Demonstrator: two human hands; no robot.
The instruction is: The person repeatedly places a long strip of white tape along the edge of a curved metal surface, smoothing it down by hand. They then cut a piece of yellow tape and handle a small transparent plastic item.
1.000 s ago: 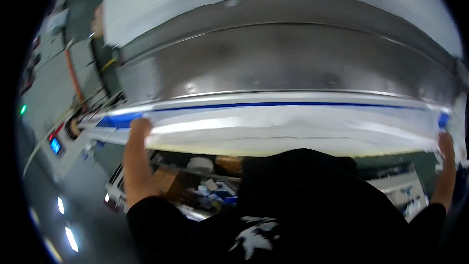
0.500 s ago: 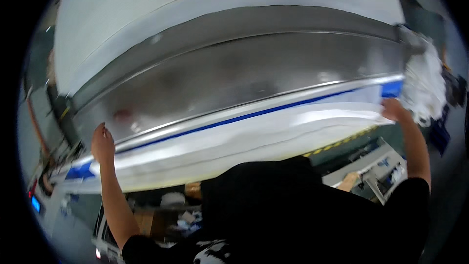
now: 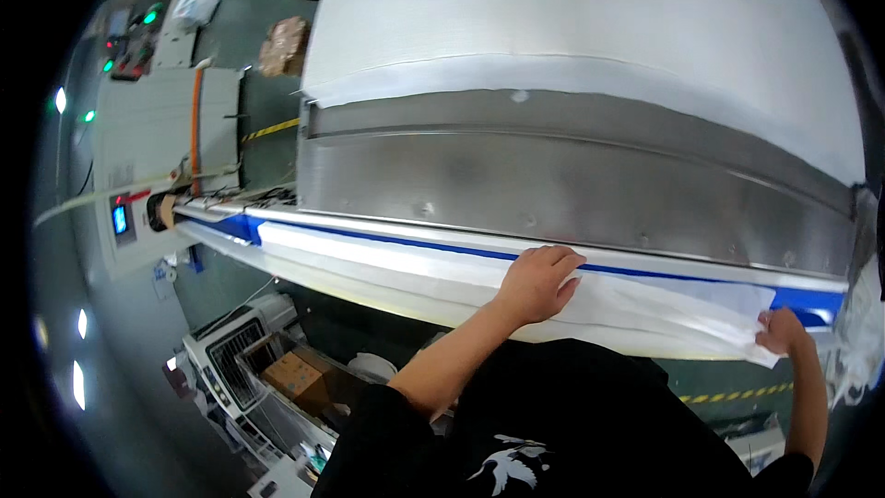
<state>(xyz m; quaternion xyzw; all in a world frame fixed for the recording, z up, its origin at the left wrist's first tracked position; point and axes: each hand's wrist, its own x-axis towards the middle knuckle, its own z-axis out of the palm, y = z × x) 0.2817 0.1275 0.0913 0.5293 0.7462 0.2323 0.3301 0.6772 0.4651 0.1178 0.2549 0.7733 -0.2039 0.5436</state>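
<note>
A long strip of white fabric (image 3: 433, 269) lies along the front rail of a wide machine, over a blue strip (image 3: 241, 226) that shows along its far edge and past both ends. My left hand (image 3: 539, 284) rests at the fabric's far edge, right of the middle, fingers stretched out and thumb apart. At the fabric's right end, my right hand (image 3: 782, 330) is closed on its corner. The cloth sags in folds between the two hands.
Beyond the rail stands a grey metal panel (image 3: 572, 186), with a wide white sheet (image 3: 572, 9) behind it. A control box with a lit screen (image 3: 120, 219) sits at the far left. Below the rail are a cardboard box (image 3: 300, 376) and a cart. Crumpled white material (image 3: 862, 341) hangs at the right.
My left hand has moved from the fabric's left end to right of the middle. The right hand stays at the right corner. The view has swung toward the left.
</note>
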